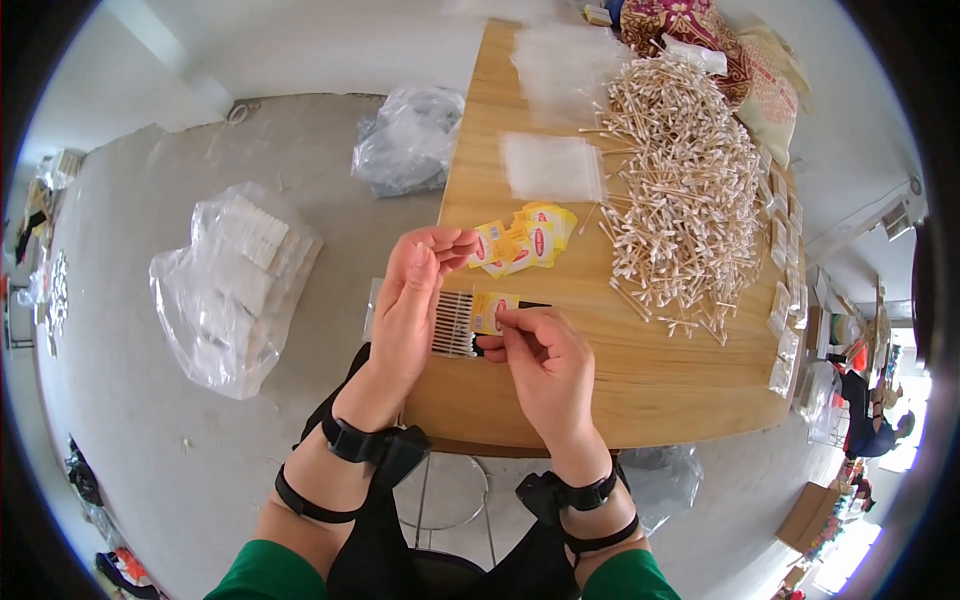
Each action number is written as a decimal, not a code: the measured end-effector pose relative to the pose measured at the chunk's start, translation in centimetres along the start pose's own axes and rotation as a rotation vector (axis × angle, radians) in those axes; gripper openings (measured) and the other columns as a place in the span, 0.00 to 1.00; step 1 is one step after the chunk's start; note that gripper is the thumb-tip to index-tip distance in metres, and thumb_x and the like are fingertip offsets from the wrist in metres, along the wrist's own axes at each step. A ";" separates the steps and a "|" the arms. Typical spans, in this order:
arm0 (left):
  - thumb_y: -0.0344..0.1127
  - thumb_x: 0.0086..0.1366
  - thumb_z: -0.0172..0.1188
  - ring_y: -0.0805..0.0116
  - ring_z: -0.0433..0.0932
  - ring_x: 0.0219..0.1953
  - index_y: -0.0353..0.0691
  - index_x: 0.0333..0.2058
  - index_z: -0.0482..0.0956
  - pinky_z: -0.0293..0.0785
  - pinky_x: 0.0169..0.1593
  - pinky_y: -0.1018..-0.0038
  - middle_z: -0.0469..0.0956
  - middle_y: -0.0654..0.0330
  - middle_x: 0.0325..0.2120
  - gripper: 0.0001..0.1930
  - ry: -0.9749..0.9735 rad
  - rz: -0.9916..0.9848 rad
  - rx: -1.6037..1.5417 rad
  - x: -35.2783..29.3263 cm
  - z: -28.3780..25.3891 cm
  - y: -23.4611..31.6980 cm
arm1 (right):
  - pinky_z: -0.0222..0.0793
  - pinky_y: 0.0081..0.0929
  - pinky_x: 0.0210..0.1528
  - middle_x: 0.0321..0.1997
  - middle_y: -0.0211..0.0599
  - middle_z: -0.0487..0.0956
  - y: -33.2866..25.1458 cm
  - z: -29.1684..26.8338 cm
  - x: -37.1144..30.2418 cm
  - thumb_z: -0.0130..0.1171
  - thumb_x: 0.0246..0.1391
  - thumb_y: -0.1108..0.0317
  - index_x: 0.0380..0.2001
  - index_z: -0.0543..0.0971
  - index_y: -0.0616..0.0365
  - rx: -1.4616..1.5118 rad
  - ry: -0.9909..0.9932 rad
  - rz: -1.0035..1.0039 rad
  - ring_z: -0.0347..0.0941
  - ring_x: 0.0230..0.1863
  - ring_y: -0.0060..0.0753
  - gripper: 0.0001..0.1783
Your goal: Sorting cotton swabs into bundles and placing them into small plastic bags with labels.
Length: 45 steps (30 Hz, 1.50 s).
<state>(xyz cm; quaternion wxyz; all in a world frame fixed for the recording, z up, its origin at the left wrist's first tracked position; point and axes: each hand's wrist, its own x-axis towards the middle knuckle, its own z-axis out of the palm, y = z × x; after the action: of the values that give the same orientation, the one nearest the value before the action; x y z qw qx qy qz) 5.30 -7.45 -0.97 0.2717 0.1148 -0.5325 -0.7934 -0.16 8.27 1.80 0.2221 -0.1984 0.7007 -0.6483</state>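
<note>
My right hand (548, 372) pinches a small yellow-and-white label card (490, 312) by its right edge, thumb on top. Just left of the card, several cotton swabs (453, 322) lie side by side in a flat row, with a dark surface showing at their edge. My left hand (408, 300) is raised on edge at the row's left end, its fingers stretched toward the far side and holding nothing visible. Part of a clear plastic sleeve (373, 308) shows beyond that hand. More yellow label cards (525, 240) lie in an overlapping pile past my left fingertips.
A big heap of loose cotton swabs (685, 190) covers the table's right side. Clear bags (553, 168) lie stacked farther back, and filled packets (783, 345) line the right edge. Bagged white bundles (240, 290) stand on the floor at left. Other people (880, 425) are far right.
</note>
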 end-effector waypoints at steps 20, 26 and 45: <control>0.48 0.84 0.37 0.62 0.73 0.61 0.35 0.59 0.70 0.64 0.68 0.64 0.76 0.51 0.57 0.23 0.008 0.009 -0.100 -0.1 -0.3 -1.2 | 0.71 0.23 0.27 0.33 0.38 0.83 0.8 0.8 -0.2 0.62 0.60 0.82 0.41 0.85 0.66 -0.402 -0.095 -0.080 0.77 0.24 0.24 0.08; 0.47 0.84 0.37 0.63 0.73 0.61 0.35 0.59 0.70 0.65 0.68 0.65 0.77 0.52 0.56 0.22 0.047 -0.004 -0.098 -0.2 -0.1 -1.1 | 0.76 0.31 0.33 0.33 0.44 0.83 0.5 2.4 0.9 0.60 0.60 0.82 0.40 0.82 0.64 -0.466 -0.067 -0.335 0.82 0.30 0.41 0.07; 0.45 0.84 0.36 0.63 0.73 0.60 0.33 0.58 0.70 0.64 0.68 0.65 0.77 0.51 0.56 0.22 0.058 -0.014 -0.129 -0.1 -0.1 -1.1 | 0.75 0.47 0.34 0.32 0.52 0.81 -0.4 1.9 1.4 0.56 0.60 0.79 0.44 0.68 0.62 -0.607 -0.107 -0.084 0.80 0.34 0.60 0.11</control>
<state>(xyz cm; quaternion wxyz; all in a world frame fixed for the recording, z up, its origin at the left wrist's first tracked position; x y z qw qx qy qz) 5.04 -7.17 -2.05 0.2882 0.1238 -0.4712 -0.8243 -0.29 5.90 2.01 0.1623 -0.3182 0.8409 -0.4066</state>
